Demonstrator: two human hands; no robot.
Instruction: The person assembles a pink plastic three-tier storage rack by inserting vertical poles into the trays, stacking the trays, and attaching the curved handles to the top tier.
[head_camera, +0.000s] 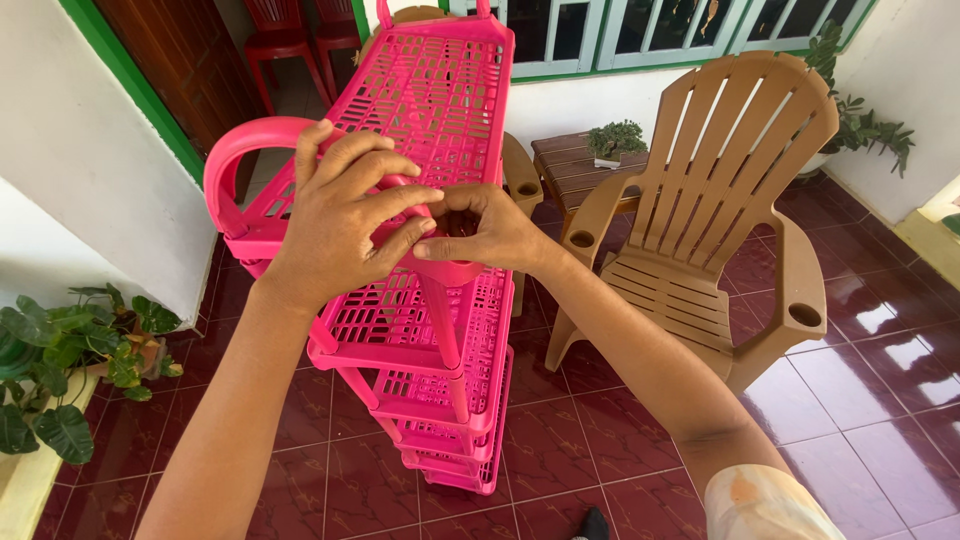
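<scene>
Both hands meet at the near top corner of a tall pink plastic shelf rack (430, 110) with slatted tiers. The left hand (335, 215) lies over the corner, fingers curled around a curved pink plastic handle (240, 150). The right hand (485, 228) pinches the same spot, touching the left fingertips. A tan plastic slatted armchair (720, 200) stands beside the rack on dark red glossy floor tiles (860, 400).

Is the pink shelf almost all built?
Mostly. The pink rack already stands with several tiers stacked on posts. Both hands, left hand and right hand, are pressing at the top tier's near corner beside the curved handle. That corner seems left to finish.
</scene>
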